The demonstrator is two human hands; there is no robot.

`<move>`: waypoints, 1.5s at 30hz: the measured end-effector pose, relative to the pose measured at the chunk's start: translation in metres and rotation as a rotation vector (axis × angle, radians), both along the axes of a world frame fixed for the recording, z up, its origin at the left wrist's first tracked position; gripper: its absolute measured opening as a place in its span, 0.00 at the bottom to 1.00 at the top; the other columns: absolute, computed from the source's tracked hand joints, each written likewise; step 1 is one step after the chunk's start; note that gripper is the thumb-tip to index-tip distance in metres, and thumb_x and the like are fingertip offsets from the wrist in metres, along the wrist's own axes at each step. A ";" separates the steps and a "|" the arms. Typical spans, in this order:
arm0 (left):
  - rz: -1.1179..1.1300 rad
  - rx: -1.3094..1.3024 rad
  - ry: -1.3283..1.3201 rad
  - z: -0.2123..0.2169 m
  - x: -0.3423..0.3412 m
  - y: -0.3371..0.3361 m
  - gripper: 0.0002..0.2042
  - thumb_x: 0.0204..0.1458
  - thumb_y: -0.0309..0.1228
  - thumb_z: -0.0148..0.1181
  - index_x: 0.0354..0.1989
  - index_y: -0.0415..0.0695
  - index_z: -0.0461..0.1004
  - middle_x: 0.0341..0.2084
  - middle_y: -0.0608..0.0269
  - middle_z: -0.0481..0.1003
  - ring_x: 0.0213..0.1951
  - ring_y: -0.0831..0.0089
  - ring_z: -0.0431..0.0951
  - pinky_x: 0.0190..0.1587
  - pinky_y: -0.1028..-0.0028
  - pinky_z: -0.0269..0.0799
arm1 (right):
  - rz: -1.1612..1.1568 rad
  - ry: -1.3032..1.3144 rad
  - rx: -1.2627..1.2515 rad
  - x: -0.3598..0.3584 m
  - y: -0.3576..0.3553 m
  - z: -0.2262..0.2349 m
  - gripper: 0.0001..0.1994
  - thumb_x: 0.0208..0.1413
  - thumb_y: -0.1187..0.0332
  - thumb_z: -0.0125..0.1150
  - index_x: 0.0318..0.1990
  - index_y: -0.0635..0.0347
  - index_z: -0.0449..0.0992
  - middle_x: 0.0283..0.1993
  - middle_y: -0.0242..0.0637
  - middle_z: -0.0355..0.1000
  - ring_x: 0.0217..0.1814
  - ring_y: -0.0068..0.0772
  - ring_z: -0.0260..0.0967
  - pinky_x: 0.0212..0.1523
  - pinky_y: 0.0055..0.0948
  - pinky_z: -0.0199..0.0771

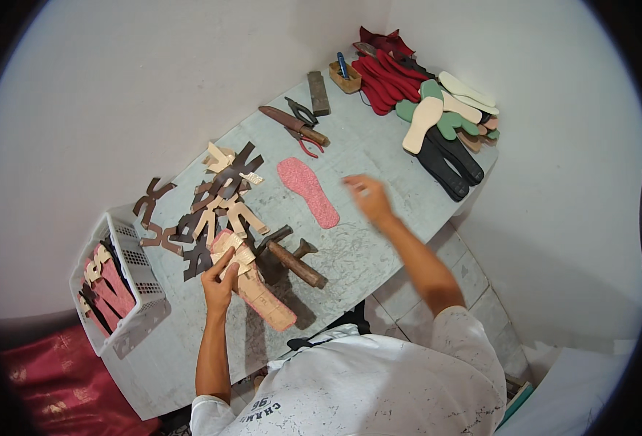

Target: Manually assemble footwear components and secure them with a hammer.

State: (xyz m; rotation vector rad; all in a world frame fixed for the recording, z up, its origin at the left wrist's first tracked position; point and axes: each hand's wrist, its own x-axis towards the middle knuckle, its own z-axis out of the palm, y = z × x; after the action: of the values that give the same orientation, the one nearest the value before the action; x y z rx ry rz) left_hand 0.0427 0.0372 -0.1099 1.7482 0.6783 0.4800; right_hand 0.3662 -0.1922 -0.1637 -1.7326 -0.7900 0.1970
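My left hand [219,282] is closed on a sandal insole [266,301], tan on the face turned up and pink along its edge. A cream strap piece [235,254] lies across the upper end of that insole, under my fingers. My right hand [369,200] hangs over the table, smeared by motion, so its finger pose is unclear. To its left, a speckled pink insole [309,192] lies flat and apart from it. Beside the held insole rest a hammer [295,263] with a wooden handle and a second dark tool [306,248], partly hidden behind it.
Brown and cream strap pieces [226,190] lie heaped at left, near a white basket [138,254] holding pink insoles. Pliers [308,139], a sheathed knife [292,125] and a dark block [319,93] lie at the back. Red [386,81], black and green soles fill the far right corner.
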 end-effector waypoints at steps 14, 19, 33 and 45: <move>0.073 -0.147 0.085 0.006 -0.001 0.004 0.19 0.50 0.25 0.63 0.52 0.33 0.73 0.48 0.49 0.75 0.50 0.68 0.75 0.55 0.72 0.66 | -0.828 -0.125 -1.109 0.218 -0.233 -0.046 0.26 0.55 0.61 0.59 0.60 0.60 0.63 0.57 0.45 0.65 0.62 0.46 0.61 0.57 0.50 0.66; 0.093 -0.105 0.095 0.007 -0.006 0.003 0.19 0.50 0.25 0.64 0.52 0.33 0.73 0.48 0.49 0.76 0.50 0.68 0.75 0.54 0.72 0.67 | -0.703 -0.093 -1.299 0.200 -0.199 0.013 0.27 0.53 0.61 0.63 0.59 0.58 0.63 0.56 0.43 0.67 0.59 0.48 0.64 0.55 0.51 0.67; 0.047 -0.092 -0.009 0.008 -0.002 0.004 0.18 0.50 0.26 0.64 0.50 0.33 0.75 0.46 0.51 0.77 0.47 0.71 0.76 0.53 0.73 0.68 | -0.476 1.131 0.004 0.160 -0.185 0.024 0.16 0.38 0.78 0.52 0.38 0.73 0.64 0.31 0.47 0.69 0.29 0.46 0.72 0.37 0.34 0.79; 0.018 -0.015 -0.130 -0.003 0.005 0.000 0.16 0.50 0.28 0.64 0.48 0.40 0.78 0.37 0.59 0.80 0.35 0.82 0.73 0.39 0.79 0.70 | 0.345 1.343 0.649 -0.077 -0.040 0.063 0.23 0.58 0.61 0.45 0.56 0.69 0.63 0.47 0.52 0.67 0.33 0.38 0.64 0.34 0.36 0.69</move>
State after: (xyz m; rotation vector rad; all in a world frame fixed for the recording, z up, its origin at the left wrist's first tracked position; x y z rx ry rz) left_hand 0.0473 0.0367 -0.1131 1.6825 0.6045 0.5940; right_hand 0.2896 -0.2321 -0.1005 -0.5540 -0.0714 1.0651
